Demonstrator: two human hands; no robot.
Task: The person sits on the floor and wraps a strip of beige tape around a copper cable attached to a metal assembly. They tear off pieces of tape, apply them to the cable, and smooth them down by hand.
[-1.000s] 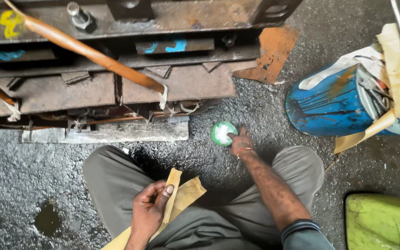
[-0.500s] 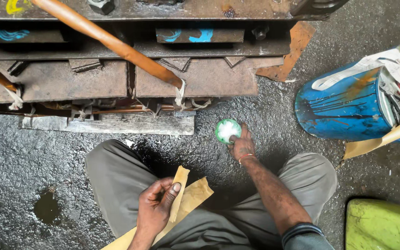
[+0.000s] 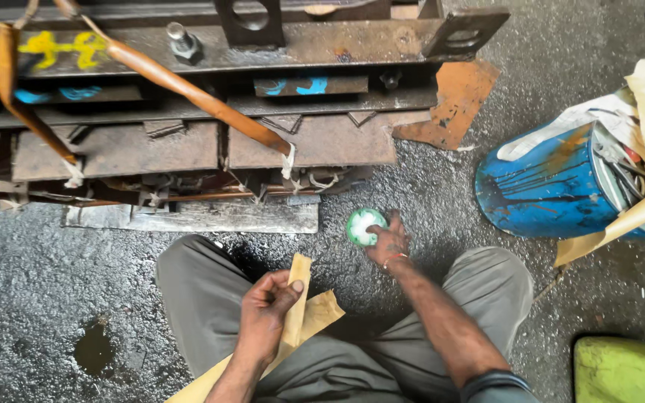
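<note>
Work in hand, as it looks from above: you sit cross-legged on the gritty floor with one hand on abrasive paper and the other at a tin.

At 7 o'clock from the middle of the view, your left hand [image 3: 266,307] is closed around a tan strip of folded abrasive paper [image 3: 298,295], thumb pressed on its face and the strip's top end pointing to 12. The rest of the paper lies across your lap.

Just past centre, toward 3 o'clock, your right hand [image 3: 388,242] reaches forward with its fingers bunched narrow at the rim of a small green tin [image 3: 362,226]. The tin stands on the floor between your knees and the rusty steel frame [image 3: 188,145], with something white inside. Whether the fingers pinch the rim or only rest on it, you cannot tell. Judging by that, the step is at the tin, and a sound next move calls for a steady tin and clean fingertips.

At 2 o'clock a blue paint can [image 3: 546,186] lies on its side, stuffed with paper and tools.

Against half a second ago, both hands sit as they did; only your head has shifted, bringing more of the frame's top into view.
</note>
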